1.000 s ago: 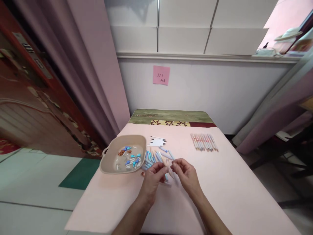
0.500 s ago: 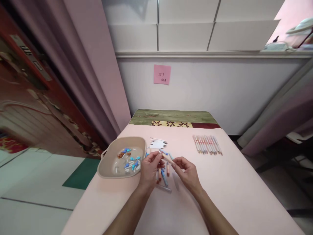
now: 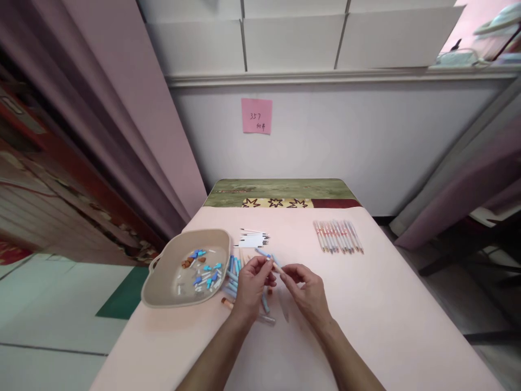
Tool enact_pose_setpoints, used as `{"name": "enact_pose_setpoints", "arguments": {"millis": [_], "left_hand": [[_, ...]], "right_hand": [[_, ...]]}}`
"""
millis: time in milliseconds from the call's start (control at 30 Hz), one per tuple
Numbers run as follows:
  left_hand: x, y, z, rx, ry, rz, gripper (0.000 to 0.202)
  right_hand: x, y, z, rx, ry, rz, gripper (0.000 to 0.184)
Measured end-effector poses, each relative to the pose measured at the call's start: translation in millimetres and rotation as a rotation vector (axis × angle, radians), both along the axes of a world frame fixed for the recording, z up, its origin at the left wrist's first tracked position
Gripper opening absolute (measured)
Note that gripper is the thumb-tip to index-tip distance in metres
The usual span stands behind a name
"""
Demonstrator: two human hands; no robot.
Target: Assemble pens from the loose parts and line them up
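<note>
A peach-coloured pen barrel (image 3: 278, 268) is held between my two hands, above the pink tabletop. The fingertips of my left hand (image 3: 249, 290) pinch its left end, and a small part at that end is too tiny to make out. My right hand (image 3: 308, 290) grips the other end between thumb and fingers. Beneath and beside my left hand lie several loose blue pen barrels (image 3: 265, 304) and peach ones, partly hidden by the hand. White pen refills (image 3: 252, 239) with dark tips lie in a pile just beyond.
To the left stands a beige basin (image 3: 157, 296) with blue, brown and white small parts in it. A row of clear-bodied pens (image 3: 338, 237) lies at the right. On the wall hangs a pink note (image 3: 256, 115). A clear tube (image 3: 266, 320) lies near my left wrist.
My hands have come closer together along the pen barrel, so less of it shows. The camera has shifted slightly, moving the basin and note leftward in view.
</note>
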State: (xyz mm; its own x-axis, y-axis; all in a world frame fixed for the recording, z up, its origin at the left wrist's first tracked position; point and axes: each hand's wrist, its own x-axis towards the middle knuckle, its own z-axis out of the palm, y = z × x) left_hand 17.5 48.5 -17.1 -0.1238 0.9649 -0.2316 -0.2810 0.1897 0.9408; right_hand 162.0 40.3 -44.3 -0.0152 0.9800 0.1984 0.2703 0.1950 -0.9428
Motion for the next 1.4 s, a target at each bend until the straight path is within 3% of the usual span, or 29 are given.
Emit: {"name": "enact_pose_setpoints", "arguments": {"millis": [167,367,567,700,800,933,1167,1400], "left_hand": [[-14,0,7.4,0.054,0.09,0.167,0.033],[-20,-20,-1.1,-0.019,0.133,0.113,0.031],[-27,-34,10.2,0.043,0.261,0.124,0.028],[-38,-43,11.3,0.109,0.448,0.109,0.025],[-46,-47,4.7,0.216,0.673,0.109,0.017],[-43,-46,-3.1,0.299,0.949,-0.036,0.014],[-8,-25,-5.1,0.112,1.453,-0.297,0.02],[-2,-14,-13.3,-0.026,1.48,-0.303,0.019]], "right_hand": [[17,10,-7.1,-0.202,0.305,-0.142,0.032],[22,15,-10.6,-0.493,0.63,-0.109,0.041],[17,15,-12.2,-0.498,0.638,-0.093,0.039],[16,13,-15.0,-0.33,0.455,-0.111,0.036],[15,8,-14.8,-0.189,0.118,-0.191,0.029],[12,3,-14.6,-0.076,-0.341,-0.273,0.02],[10,4,-27.4,0.043,-0.702,-0.312,0.017],[10,4,-31.6,0.065,-0.84,-0.283,0.015]]}}
